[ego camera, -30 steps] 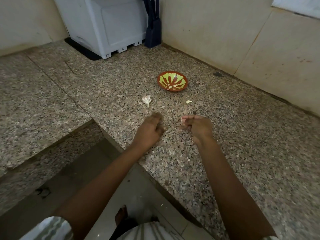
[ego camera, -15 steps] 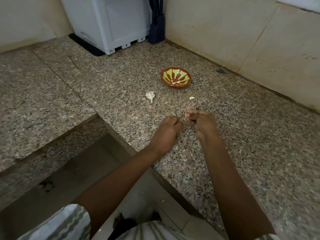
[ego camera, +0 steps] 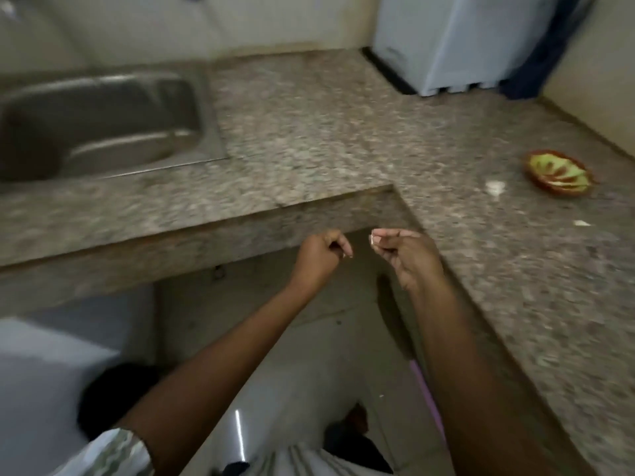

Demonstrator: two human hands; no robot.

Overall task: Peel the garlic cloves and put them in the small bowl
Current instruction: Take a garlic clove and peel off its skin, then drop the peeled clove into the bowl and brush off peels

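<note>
We count two hands, one small bowl, one clove in hand, and two pale garlic pieces lying on the counter. The right hand [ego camera: 409,255] hangs beyond the counter's edge, over the floor, with its fingers curled and its thumb and forefinger pinching a garlic clove [ego camera: 374,237]. The clove shows only as a small pale sliver at the fingertips, too blurred for us to say how much skin is on it. The left hand [ego camera: 321,252] is just beside it, not touching, fingers curled in and thumb against forefinger; we cannot tell whether it holds a scrap of anything. The small bowl [ego camera: 560,176], red-brown with a yellow-green pattern inside, sits on the speckled granite counter [ego camera: 343,132], well apart from the hands, off to the right. Near the bowl lies a whitish garlic lump [ego camera: 494,187], and nearer us a smaller white piece [ego camera: 581,223]. One steel sink [ego camera: 103,121] lies at the left and one white appliance [ego camera: 457,42] stands in the far corner.
</note>
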